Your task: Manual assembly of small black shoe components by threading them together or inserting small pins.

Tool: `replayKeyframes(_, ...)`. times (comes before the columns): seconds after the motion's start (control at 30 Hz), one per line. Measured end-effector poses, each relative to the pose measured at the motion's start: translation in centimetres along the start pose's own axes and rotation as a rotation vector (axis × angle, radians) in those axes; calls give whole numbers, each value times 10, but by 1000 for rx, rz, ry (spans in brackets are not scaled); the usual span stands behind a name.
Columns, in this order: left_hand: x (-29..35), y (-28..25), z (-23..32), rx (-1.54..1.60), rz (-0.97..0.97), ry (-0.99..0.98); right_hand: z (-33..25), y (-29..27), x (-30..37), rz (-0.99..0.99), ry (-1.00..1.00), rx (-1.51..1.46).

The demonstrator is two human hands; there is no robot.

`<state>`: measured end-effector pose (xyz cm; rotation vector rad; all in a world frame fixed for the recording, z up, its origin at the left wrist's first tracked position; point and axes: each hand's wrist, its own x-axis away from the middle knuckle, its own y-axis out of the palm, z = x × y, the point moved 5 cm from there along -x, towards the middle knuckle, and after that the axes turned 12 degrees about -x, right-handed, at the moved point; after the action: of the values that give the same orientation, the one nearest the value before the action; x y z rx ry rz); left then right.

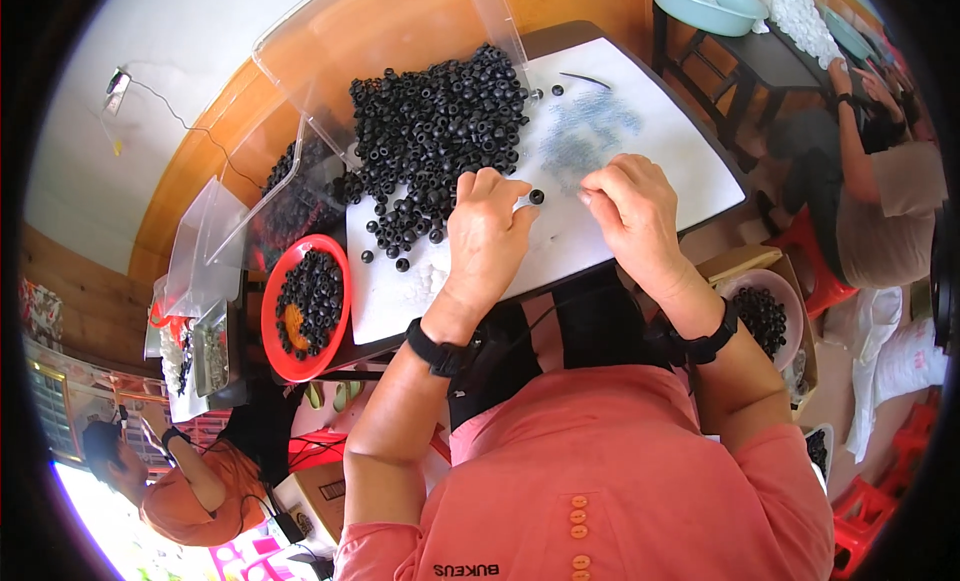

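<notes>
Over the white tabletop (680, 171), my left hand (487, 236) is closed, thumb and forefinger pinched at a small black round part with a hole (537, 196). To its right my right hand (635, 221) is also closed in a pinch; whatever lies between its fingertips is too small to make out. Beyond the right hand spreads a scatter of tiny thin bluish pieces (585, 131). A large heap of black round parts (440, 121) covers the table's far left, with loose ones trailing toward my left hand. Small white pieces (430, 279) lie beside my left wrist.
A clear plastic bin (390, 31) lies tipped behind the heap. At left stands a red bowl (347, 291) of black parts; at right, a pale tub (795, 311) holds more. Other people sit at lower left (190, 491) and upper right (890, 191). A dark curved strip (586, 79) lies far back.
</notes>
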<state>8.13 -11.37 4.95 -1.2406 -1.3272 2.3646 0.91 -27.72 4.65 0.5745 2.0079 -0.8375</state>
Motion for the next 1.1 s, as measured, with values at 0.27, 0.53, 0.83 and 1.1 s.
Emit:
replayKeyframes(0.27, -15, 25, -4, -210, -51, 38, 5, -14, -6, 26, 14, -37)
replayKeyframes(0.53, 22, -28, -10, -74, 6, -49, -6, 10, -11, -15, -46, -2)
replayKeyframes(0.83, 64, -26, -18, 44, -19, -141, -14, 79, -19, -387, -120, 340)
replayKeyframes(1.1, 69, -27, -24, 99, 38, -153, -14, 82, -17, -588, -127, 377)
